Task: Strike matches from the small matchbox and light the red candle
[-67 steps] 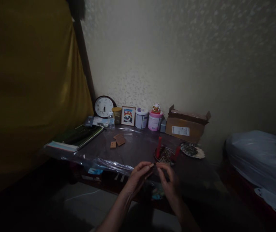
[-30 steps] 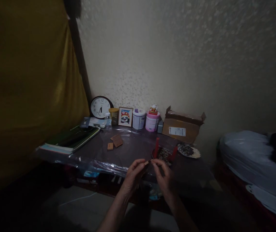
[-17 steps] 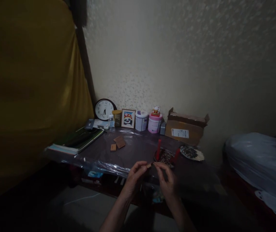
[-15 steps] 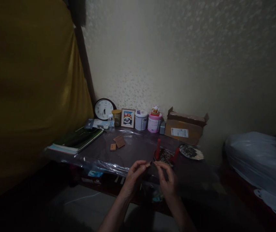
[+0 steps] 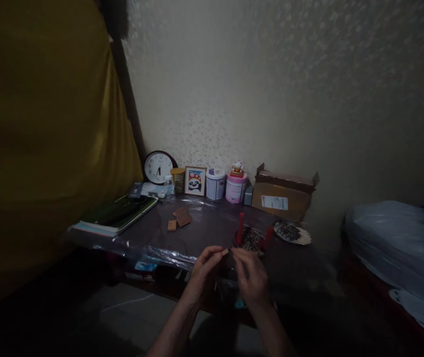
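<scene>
My left hand (image 5: 207, 267) is closed on a small tan box (image 5: 225, 252), which looks like a matchbox, held by its end over the table's front edge. Close to its right, my right hand (image 5: 251, 275) is pinched at the fingertips. Between the hands shows a tiny dark bit, and what the right fingers hold is too small to make out. Just beyond them is a round dish (image 5: 251, 240) of dark and pale speckled bits, with an upright red candle (image 5: 240, 228) at its left and a tilted red candle (image 5: 268, 238) at its right.
Flat brown pieces (image 5: 182, 216) and a small tan box (image 5: 172, 225) lie left of centre. A plate (image 5: 304, 237) of dark-and-white bits sits right. Behind stand a clock (image 5: 158, 167), panda picture (image 5: 195, 181), two tins (image 5: 215, 184) and an open carton (image 5: 282, 196). Books (image 5: 117, 215) lie left.
My right hand has shifted slightly left, its fingertips still pinched near the small box. My left hand keeps its hold on the box. The whole view has shifted slightly.
</scene>
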{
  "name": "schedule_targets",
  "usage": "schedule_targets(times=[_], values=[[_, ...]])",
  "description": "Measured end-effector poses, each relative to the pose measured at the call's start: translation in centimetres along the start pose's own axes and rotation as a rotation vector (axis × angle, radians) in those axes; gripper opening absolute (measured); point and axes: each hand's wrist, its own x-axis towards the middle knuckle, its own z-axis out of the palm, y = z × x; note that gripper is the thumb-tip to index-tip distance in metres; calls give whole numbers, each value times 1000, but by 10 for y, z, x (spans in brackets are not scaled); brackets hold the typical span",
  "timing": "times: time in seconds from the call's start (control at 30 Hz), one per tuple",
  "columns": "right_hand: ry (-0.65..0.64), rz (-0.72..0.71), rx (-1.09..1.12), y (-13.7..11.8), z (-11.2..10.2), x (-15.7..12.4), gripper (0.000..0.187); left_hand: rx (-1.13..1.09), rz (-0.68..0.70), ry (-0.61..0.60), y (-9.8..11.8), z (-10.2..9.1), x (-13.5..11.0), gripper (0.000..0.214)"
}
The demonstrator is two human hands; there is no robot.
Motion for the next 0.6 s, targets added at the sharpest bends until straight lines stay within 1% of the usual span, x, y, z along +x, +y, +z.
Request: schedule_targets(times=[0.03, 0.1, 0.17, 0.23, 0.33, 0.4, 0.47, 0.6], values=[[-30, 21, -35, 7, 3, -2, 17, -3, 1, 0, 0, 0, 0, 16], [36, 138, -63, 21, 8, -6, 16, -10, 6, -1, 2, 0, -1, 16], [87, 251, 0, 28, 10, -6, 15, -11, 4, 3, 2, 0, -2, 16], [110, 327, 96, 25, 9, -4, 14, 4, 7, 22, 2, -1, -1, 16], [141, 403, 205, 11, 6, 1, 13, 29, 12, 55, 1, -1, 0, 17], [150, 419, 238, 0, 4, 2, 12, 27, 8, 53, -1, -1, 0, 17], [147, 400, 242, -7, 4, 3, 11, 13, 2, 47, -2, 0, 0, 17], [107, 262, 185, -10, 6, 0, 9, 12, 17, 48, -4, 2, 0, 17]])
